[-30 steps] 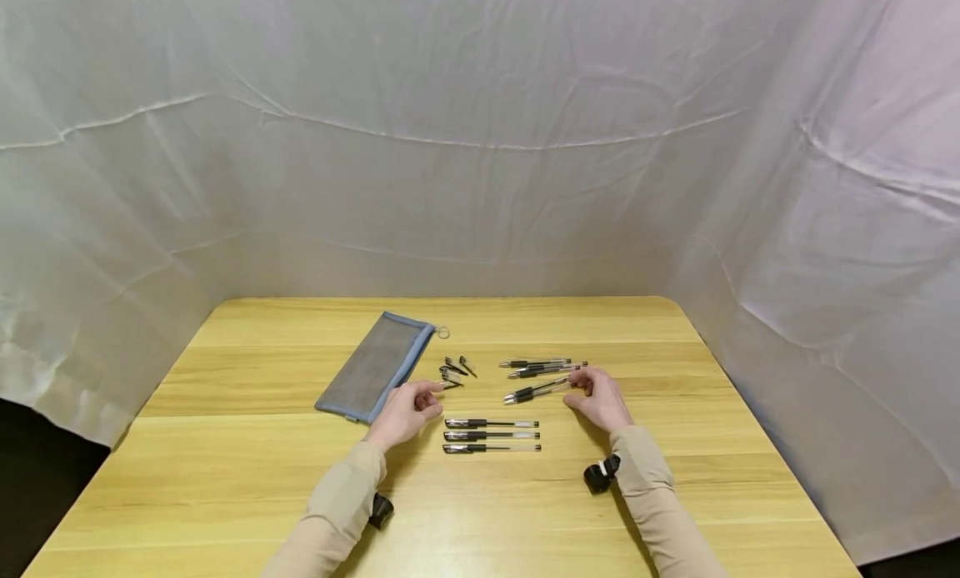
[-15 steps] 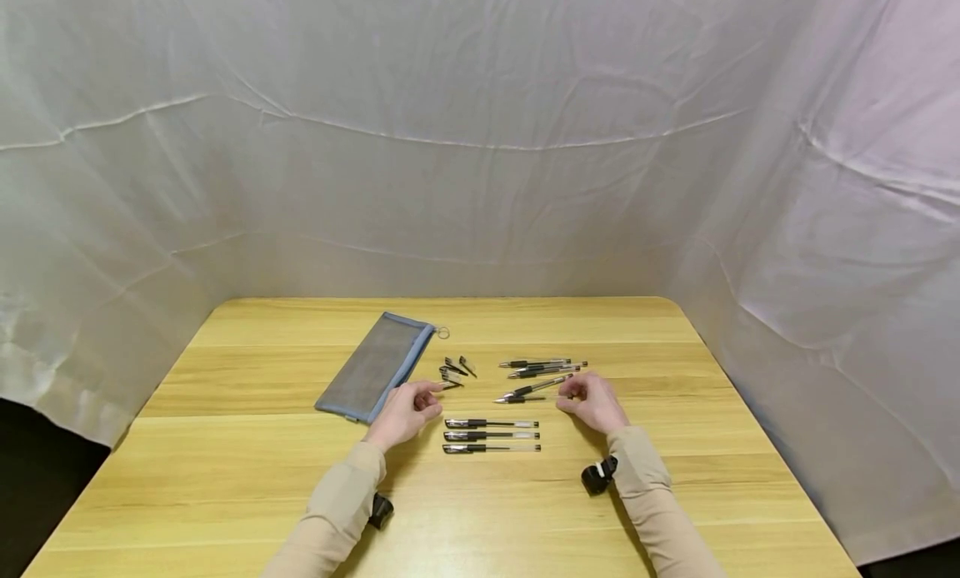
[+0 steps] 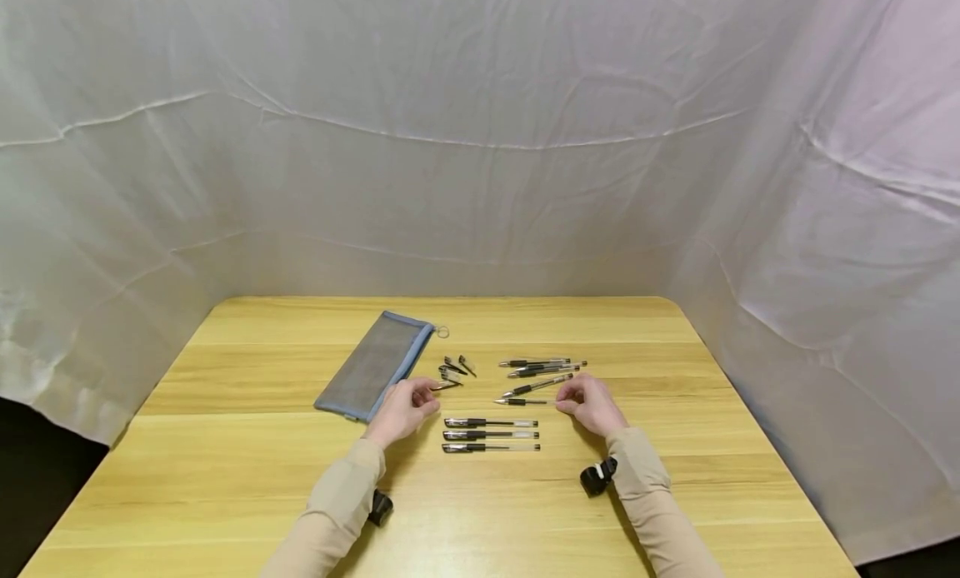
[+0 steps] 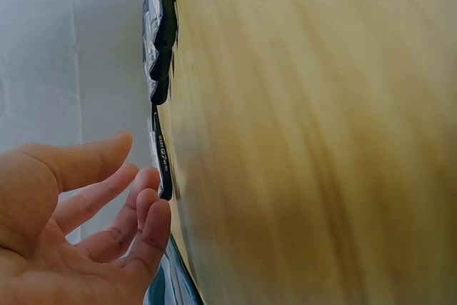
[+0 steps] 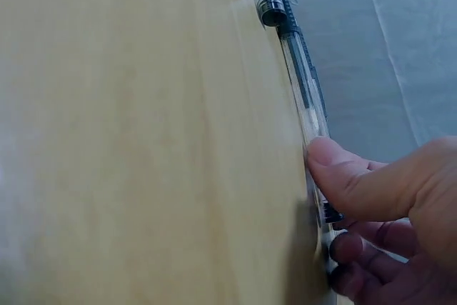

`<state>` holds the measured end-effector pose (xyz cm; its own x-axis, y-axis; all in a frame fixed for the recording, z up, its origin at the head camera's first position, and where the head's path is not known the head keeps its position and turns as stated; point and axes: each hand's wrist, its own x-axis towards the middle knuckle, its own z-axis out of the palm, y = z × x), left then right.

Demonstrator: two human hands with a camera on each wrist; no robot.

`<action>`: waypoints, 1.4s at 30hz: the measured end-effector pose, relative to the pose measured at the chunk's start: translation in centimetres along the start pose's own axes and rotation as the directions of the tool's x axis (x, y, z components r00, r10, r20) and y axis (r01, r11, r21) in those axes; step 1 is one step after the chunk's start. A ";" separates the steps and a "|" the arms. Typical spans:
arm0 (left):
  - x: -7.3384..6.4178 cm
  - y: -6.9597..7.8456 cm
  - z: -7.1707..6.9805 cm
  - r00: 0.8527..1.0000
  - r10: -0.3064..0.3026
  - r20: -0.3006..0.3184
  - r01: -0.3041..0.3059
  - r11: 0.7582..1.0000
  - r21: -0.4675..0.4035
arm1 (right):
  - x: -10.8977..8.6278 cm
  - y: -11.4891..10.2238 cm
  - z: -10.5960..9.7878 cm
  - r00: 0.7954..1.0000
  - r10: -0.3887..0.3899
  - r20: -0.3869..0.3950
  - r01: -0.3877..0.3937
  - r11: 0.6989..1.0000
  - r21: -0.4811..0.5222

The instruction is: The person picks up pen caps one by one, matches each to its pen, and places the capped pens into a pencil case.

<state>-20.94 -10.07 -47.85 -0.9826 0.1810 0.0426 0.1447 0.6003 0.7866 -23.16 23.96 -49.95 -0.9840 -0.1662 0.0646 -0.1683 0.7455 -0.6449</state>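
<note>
- A grey mesh pouch [image 3: 367, 370] with blue trim lies slanted on the desk [image 3: 210, 478], a small ring [image 3: 442, 331] at its far right corner.
- My left hand [image 3: 402, 412] is beside the pouch's right edge, fingers loosely bent and thumb standing apart from them; my fingertips are at the end of the nearest loose cap [image 4: 164, 158], whether quite touching I can't tell.
- Several loose caps [image 3: 453, 369] lie in a small cluster just beyond those fingertips.
- Three capped pens [image 3: 491, 435] sit nearer me in a neat row, clips to the left.
- Beyond the row, a bare pen [image 3: 517, 401] points left, its tail in my right fingers.
- Just behind it lies a slanted pen [image 3: 537, 386], then a group of uncapped pens [image 3: 543, 366].
- My right hand [image 3: 591, 403] pinches that bare pen, thumb along the clear barrel.
</note>
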 end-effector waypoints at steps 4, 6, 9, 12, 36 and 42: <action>0.0 0.0 0.0 1.000 -0.009 -0.005 0.009 1.000 -0.002 | -0.1 0.0 -0.1 1.000 0.001 0.006 -0.001 1.000 0.003; 0.1 0.0 0.0 1.000 -0.016 -0.006 0.016 1.000 -0.005 | -0.2 0.0 -0.1 1.000 0.000 0.009 0.000 1.000 0.010; 0.2 0.0 0.0 1.000 -0.022 -0.005 0.022 1.000 0.000 | -0.2 0.0 -0.2 1.000 -0.004 0.009 0.004 1.000 0.028; 0.4 0.0 0.0 1.000 -0.026 -0.006 0.026 1.000 0.009 | -0.2 0.0 -0.2 1.000 -0.013 0.010 0.013 0.999 0.037; 2.2 0.0 0.4 0.990 -0.103 -0.097 0.108 0.993 0.039 | -1.2 0.2 -0.3 1.000 -0.025 -0.012 0.027 0.992 0.121; 2.7 -0.1 0.4 0.991 -0.115 -0.072 0.119 0.991 0.064 | -1.4 0.2 -0.3 1.000 -0.004 -0.013 0.006 0.990 0.144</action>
<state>-23.52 -9.30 -48.08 -0.9985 0.0546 -0.0037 0.0337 0.6658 0.7453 -21.82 24.56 -49.89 -0.9839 -0.1609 0.0773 -0.1640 0.6439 -0.7473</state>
